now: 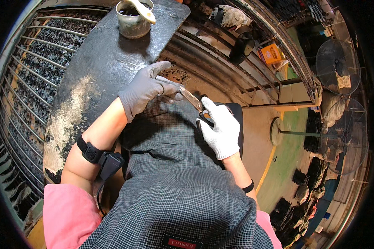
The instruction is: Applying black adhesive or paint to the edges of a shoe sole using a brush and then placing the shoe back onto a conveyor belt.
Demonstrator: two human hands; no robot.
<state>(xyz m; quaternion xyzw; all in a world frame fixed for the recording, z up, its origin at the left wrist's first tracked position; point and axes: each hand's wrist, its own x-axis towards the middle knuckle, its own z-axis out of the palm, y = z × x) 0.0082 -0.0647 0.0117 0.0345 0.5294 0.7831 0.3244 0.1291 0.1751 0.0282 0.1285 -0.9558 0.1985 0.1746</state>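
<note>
My right hand [221, 130], in a white knit glove, grips a pair of scissors [192, 99] by the dark handles. Their metal blades point up and left, and the tips reach the fingertips of my left hand [147, 89]. That hand wears a grey glove. Its thumb sticks out and its fingers are bent together at the blade tips; what they pinch, if anything, is too small to make out. Both hands are above my lap, over a dark checked apron [166, 153].
A dark, worn worktable [87, 62] lies to the left, bearing a metal can [134, 25] with a brush [142, 10] across it. Behind a barred rail [36, 54] are many small black pieces. At right stand a metal rack [220, 62], an orange box [271, 54] and fans [338, 66].
</note>
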